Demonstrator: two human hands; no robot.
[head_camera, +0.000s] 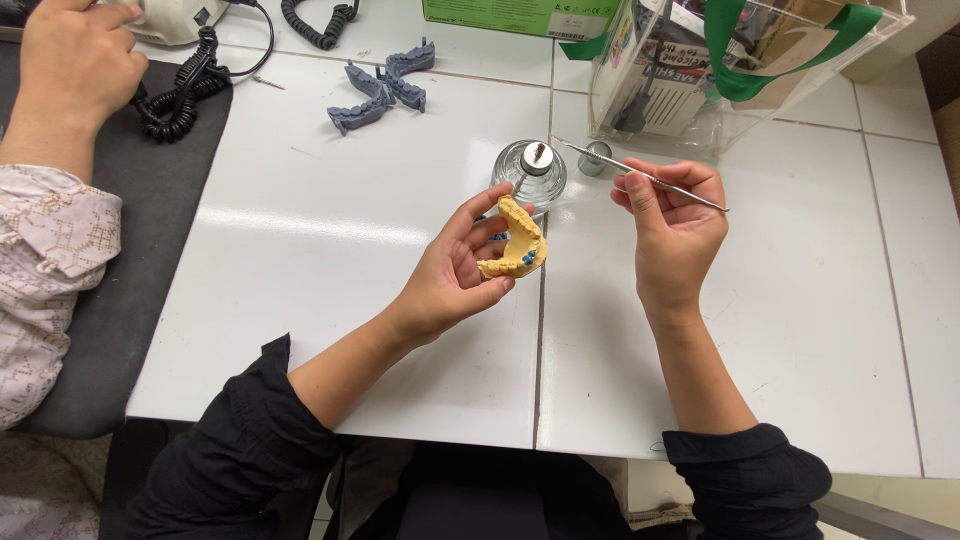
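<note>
At the centre of a white tiled desk (330, 300), the person's left hand (455, 275) closes its grip on a yellow dental cast (515, 245), fingers curled under the horseshoe-shaped arch and thumb pressed against its lower edge so the tooth side tilts up toward the camera; small blue patches show along the lower teeth. Just to the right, clear of the cast, the right hand (670, 220) pinches a thin metal instrument (640, 177) between thumb and fingertips, pen-fashion, its fine tip pointing left toward a small glass burner (531, 170) with a dark wick that stands on the desk just behind the cast. The pencil hold appears chosen for fine control, and the raised cast seems angled for a clear look at the teeth. Both forearms emerge from black sleeves. Farther back lie several grey jaw models (385, 88), loosely piled, and a clear plastic bag with green handles (730, 70) holding papers and tools; a green box sits at the top edge. On the left, a dark mat (120, 300) covers part of the surface, carrying a coiled black cord (180, 95) near a pale device. A co-worker's hand (70, 60), above a patterned sleeve, rests there, well apart from the person's own. Grout lines cross the glossy surface, which reflects overhead light.
</note>
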